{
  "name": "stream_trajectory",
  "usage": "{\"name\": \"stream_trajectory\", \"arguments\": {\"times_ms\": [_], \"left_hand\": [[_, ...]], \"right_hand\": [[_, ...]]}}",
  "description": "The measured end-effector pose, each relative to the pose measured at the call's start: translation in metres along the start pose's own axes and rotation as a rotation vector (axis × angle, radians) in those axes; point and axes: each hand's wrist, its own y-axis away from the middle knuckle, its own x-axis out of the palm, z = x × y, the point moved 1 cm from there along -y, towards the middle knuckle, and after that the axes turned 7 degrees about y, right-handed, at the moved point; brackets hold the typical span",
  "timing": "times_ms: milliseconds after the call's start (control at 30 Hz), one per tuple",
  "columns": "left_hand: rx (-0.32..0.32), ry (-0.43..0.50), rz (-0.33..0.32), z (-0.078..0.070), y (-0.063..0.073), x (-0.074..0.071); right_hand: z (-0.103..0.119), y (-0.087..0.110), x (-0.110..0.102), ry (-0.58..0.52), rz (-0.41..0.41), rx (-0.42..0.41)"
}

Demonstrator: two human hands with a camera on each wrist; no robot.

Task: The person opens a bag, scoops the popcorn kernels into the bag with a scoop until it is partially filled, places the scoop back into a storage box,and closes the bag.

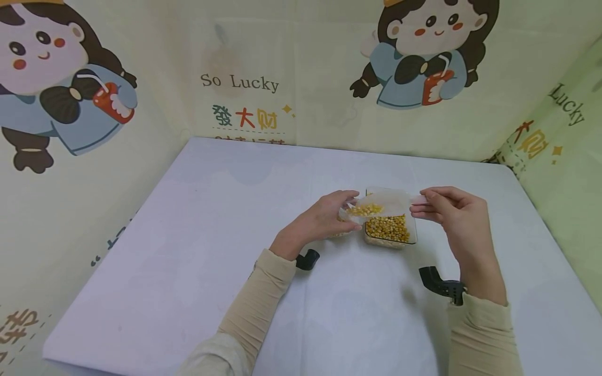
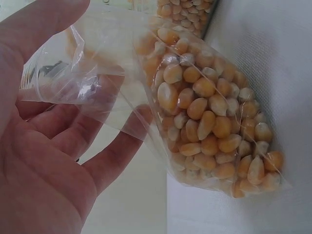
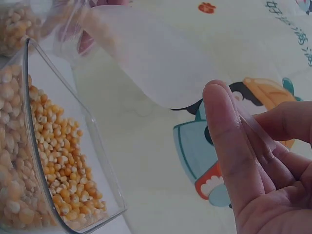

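Note:
A clear plastic bag [image 2: 214, 122] bulging with yellow corn kernels hangs from my left hand [image 1: 324, 214], whose thumb and fingers are spread round its mouth. My right hand [image 1: 463, 214] pinches the handle of a translucent white scoop [image 1: 395, 201] between thumb and fingers. Kernels [image 1: 366, 210] lie at the scoop's front end, which sits at the bag's mouth. In the right wrist view the scoop [image 3: 146, 56] slopes towards the bag. Below it stands a clear rectangular container [image 1: 412, 235] partly filled with corn kernels [image 3: 63, 165].
A white-covered table [image 1: 211, 250] spreads widely around the hands, mostly to the left. Cloth walls [image 1: 324, 109] with cartoon prints close off the back and sides. Black wrist mounts [image 1: 442, 284] jut out from both wrists.

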Motion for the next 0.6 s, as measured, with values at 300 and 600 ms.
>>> {"name": "stream_trajectory", "arguments": {"times_ms": [300,600], "left_hand": [[0.008,0.018,0.002,0.0008,-0.0006,-0.0001],[0.011,0.044,0.004,0.0009,-0.0006,-0.0008]], "right_hand": [[0.0028,0.0017,0.0023,0.051,0.005,-0.021],[0.0034,0.0015,-0.0017,0.039,-0.007,-0.018]]}}
